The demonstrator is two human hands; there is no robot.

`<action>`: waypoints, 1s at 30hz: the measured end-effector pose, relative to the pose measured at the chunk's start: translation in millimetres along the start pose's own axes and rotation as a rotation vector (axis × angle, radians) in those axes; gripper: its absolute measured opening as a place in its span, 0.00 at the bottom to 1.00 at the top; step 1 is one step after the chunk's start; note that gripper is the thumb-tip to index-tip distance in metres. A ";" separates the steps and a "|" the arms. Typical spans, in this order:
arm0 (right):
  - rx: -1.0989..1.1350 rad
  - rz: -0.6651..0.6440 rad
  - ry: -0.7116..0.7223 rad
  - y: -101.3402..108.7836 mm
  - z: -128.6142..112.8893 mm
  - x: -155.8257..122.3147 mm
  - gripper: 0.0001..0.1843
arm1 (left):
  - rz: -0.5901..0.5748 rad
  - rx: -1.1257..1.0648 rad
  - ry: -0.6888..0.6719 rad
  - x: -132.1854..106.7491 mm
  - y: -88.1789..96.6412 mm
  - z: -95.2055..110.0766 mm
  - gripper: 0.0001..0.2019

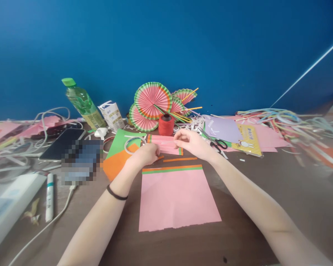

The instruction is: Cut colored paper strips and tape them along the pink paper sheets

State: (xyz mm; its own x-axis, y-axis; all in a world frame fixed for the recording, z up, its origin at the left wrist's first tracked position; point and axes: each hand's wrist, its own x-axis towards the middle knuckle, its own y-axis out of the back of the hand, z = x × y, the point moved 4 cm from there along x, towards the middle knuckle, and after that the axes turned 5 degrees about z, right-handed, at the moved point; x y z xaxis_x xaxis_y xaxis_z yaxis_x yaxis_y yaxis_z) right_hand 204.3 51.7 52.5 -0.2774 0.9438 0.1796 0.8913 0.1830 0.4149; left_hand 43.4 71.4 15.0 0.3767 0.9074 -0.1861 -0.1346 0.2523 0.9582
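Observation:
My left hand is closed at the left end of a pleated pink paper with orange and green edges. A short bit of orange paper shows by its fingertips; what they grip is hidden. Over the right part of the pleats, my right hand has thumb and fingers bent together, and anything between them is too small to make out. A thin orange strip lies just below. Nearer me is a flat pink sheet with orange and green bands along its far edge.
Behind the hands stand a red thread spool and round pleated paper fans. A tape roll lies on green and orange paper at left. Black scissors lie right. A bottle, a phone, a marker and cables occupy the left side.

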 end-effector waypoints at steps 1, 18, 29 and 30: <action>0.000 0.000 0.002 0.2 0.0 0.2 0.03 | 0.012 0.006 0.009 0.3 -0.5 -0.1 0.07; -0.056 -0.029 -0.010 -3.0 6.6 0.8 0.02 | 0.102 0.026 0.042 -3.5 -0.9 11.7 0.06; -0.068 -0.048 -0.003 -2.8 8.9 1.8 0.03 | 0.051 -0.012 0.041 -2.0 -4.2 9.9 0.08; -0.066 -0.047 -0.004 -2.6 9.2 2.0 0.03 | 0.045 -0.016 0.034 -2.1 -4.0 10.0 0.08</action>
State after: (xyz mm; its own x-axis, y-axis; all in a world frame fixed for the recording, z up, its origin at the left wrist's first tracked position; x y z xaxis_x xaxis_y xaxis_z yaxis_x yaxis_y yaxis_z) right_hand 204.7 55.6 43.6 -0.3170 0.9356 0.1552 0.8515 0.2087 0.4811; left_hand 52.3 65.1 13.7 0.3391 0.9287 -0.1502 -0.1658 0.2162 0.9622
